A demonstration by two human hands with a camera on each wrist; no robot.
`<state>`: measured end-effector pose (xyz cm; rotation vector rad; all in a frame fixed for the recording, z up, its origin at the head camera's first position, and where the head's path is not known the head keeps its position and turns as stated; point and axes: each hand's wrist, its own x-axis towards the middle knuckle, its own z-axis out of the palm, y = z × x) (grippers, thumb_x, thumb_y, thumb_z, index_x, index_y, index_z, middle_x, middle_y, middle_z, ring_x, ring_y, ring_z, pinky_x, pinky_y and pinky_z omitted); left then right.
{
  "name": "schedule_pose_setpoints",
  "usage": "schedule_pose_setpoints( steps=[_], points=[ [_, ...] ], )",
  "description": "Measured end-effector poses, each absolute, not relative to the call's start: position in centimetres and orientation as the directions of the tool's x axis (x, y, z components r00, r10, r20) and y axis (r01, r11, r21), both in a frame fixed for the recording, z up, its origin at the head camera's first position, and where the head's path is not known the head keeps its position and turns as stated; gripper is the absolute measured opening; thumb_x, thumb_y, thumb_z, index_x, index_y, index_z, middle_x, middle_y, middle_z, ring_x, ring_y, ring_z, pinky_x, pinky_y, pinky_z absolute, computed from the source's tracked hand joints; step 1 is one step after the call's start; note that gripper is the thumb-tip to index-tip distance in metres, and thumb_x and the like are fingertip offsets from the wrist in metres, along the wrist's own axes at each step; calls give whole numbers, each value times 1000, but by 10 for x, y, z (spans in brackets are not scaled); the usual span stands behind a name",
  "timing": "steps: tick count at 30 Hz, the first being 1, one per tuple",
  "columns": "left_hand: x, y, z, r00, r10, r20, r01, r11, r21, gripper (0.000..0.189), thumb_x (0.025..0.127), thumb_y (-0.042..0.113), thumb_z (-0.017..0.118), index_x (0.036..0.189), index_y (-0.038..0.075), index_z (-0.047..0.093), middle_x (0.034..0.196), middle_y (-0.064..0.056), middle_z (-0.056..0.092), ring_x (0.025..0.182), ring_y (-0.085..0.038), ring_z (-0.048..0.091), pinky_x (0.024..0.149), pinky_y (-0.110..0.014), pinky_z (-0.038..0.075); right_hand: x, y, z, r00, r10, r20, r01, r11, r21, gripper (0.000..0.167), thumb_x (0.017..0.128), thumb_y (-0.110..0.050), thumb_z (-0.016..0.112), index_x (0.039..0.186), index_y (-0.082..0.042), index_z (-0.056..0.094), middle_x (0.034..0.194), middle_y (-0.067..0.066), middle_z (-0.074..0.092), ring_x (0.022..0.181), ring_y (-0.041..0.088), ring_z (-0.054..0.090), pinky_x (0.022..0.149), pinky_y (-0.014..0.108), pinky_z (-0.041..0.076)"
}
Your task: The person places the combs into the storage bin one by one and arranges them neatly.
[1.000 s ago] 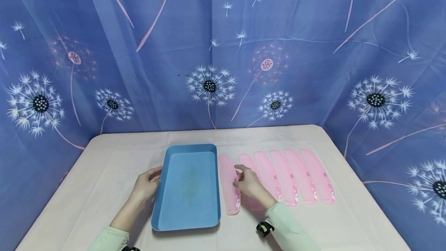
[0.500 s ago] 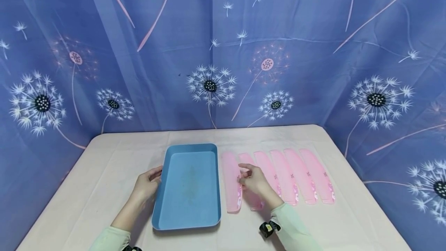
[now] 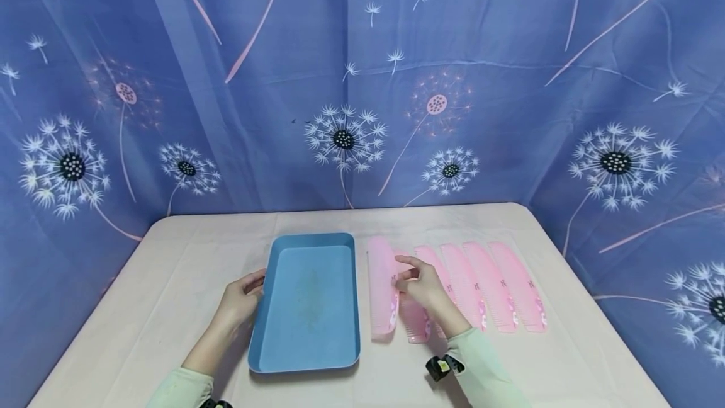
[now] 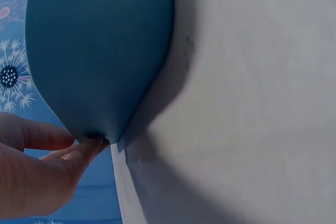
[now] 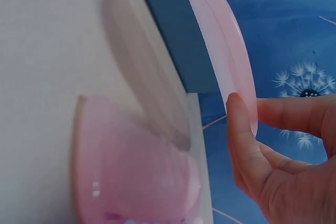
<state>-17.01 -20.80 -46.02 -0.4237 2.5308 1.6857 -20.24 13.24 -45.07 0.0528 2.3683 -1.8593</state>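
Observation:
My right hand [image 3: 421, 285] pinches a pink comb [image 3: 382, 288] by its curved back edge, between thumb and fingers. In the right wrist view the held comb [image 5: 226, 40] is raised off the table, its shadow falling on the cloth below. Another pink comb [image 5: 134, 166] lies flat beneath it. On the left, my left hand [image 3: 240, 298] grips the side wall of a shallow blue tray [image 3: 306, 364]. Thumb and fingertips meet at the tray wall [image 4: 100, 66] in the left wrist view. Nothing lies in the tray.
Several more pink combs [image 3: 493, 288] lie side by side in a row to the right, the nearest partly hidden by my right hand. A pale cloth covers the table [image 3: 187, 269]. Blue dandelion-print curtains [image 3: 272, 162] enclose it at the back and sides.
My right hand has moved right and slightly away from me, carrying the comb up from beside the tray toward the row. The left hand and tray stay put.

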Motion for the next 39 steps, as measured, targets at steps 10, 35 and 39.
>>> schedule_pose_setpoints(
  steps=[10, 35, 39],
  points=[
    [-171, -208, -460, -956, -187, -225, -280, 366, 888, 46, 94, -4, 41, 140, -8, 40, 135, -32, 47, 125, -43, 48, 102, -45, 45, -202, 124, -432, -994, -71, -82, 67, 189, -980, 55, 77, 11, 63, 131, 3, 55, 84, 14, 61, 65, 15, 60, 67, 35, 60],
    [-170, -208, -460, -964, -178, -198, -253, 380, 890, 46, 93, -7, 41, 139, -10, 41, 132, -33, 49, 123, -44, 50, 100, -44, 46, -213, 71, -406, -976, -190, -104, 84, 112, -990, 56, 79, 13, 62, 134, 5, 50, 85, 15, 56, 63, 17, 60, 64, 33, 60],
    [-170, -209, -459, -965, -179, -194, -250, 382, 890, 46, 92, -6, 41, 138, -10, 42, 132, -33, 50, 122, -44, 50, 99, -44, 47, -215, 63, -403, -973, -207, -104, 83, 106, -991, 55, 79, 13, 61, 133, 4, 50, 84, 14, 55, 62, 16, 61, 65, 33, 60]
  ],
)
